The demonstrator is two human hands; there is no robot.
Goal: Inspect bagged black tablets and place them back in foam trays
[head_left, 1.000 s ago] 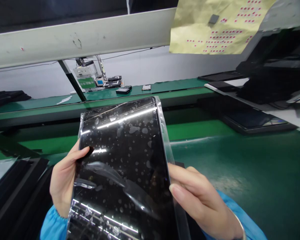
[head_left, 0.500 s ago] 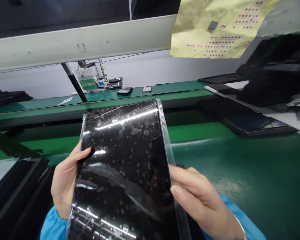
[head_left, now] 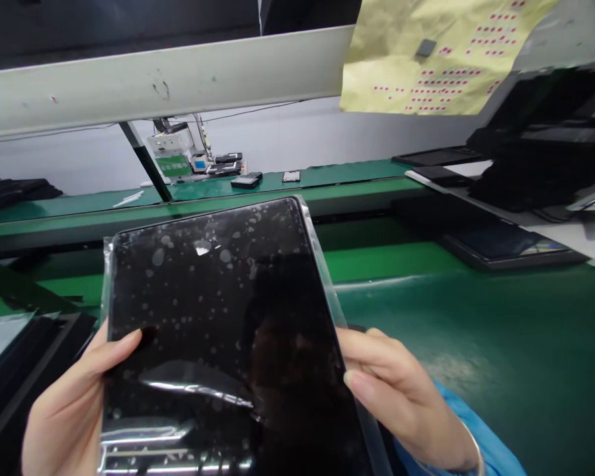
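Note:
A black glossy tablet-like screen panel (head_left: 218,317) in a clear film sleeve fills the lower middle of the view. Bubble-like spots and light reflections show on its face. My left hand (head_left: 74,396) grips its left edge, thumb lying on the face and fingers behind it. Along the right edge, my right hand (head_left: 401,390) pinches the panel and the clear film (head_left: 322,264) that sticks out past it. The lower end of the panel runs out of the frame.
Dark panels (head_left: 44,370) stand stacked at lower left. A green bench (head_left: 506,337) extends right, with a black tray (head_left: 515,248) on it. Overhead, a yellow sheet with red dots (head_left: 426,79) hangs from a pale beam (head_left: 178,76). Small devices (head_left: 246,180) lie on the back shelf.
The panel has turned to face me more squarely, its left edge swinging left and nearer. My left hand moved left and down with it; my right hand stayed almost in place.

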